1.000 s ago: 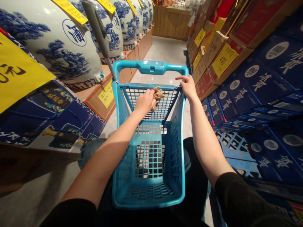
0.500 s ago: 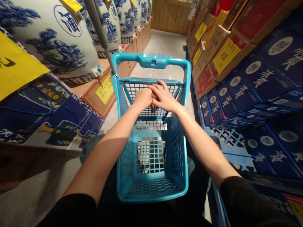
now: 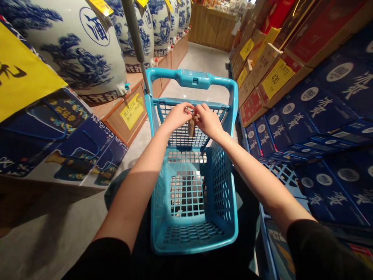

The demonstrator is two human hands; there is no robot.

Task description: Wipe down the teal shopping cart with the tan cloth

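Observation:
Both hands are above the far end of a light-blue plastic shopping basket cart [image 3: 231, 202], below its handle. A small brown, limp-looking thing [image 3: 191, 127] hangs between them; its kind is too small to tell. My right hand [image 3: 208, 121] is closed, pinching this thing near its top. My left hand [image 3: 179, 116] has its fingers curled in a pinch close to the right fingertips; what it holds, if anything, is hidden. The cart's raised blue handle [image 3: 195, 79] lies beyond the hands. Through the cart's grid bottom the floor shows.
Large blue-and-white porcelain jars [image 3: 78, 50] line the left on a wooden ledge [image 3: 116, 112], with dark-blue gift bags [image 3: 72, 144] nearer. A grey pole [image 3: 134, 31] rises beside the handle. Stacked blue boxes [image 3: 291, 116] and brown cartons [image 3: 264, 64] flank the right. A wooden counter [image 3: 211, 25] stands ahead.
My hands have drawn slightly apart, the right one curling from spread fingers into a pinch. More of the brown thing shows below them. The view has shifted a little.

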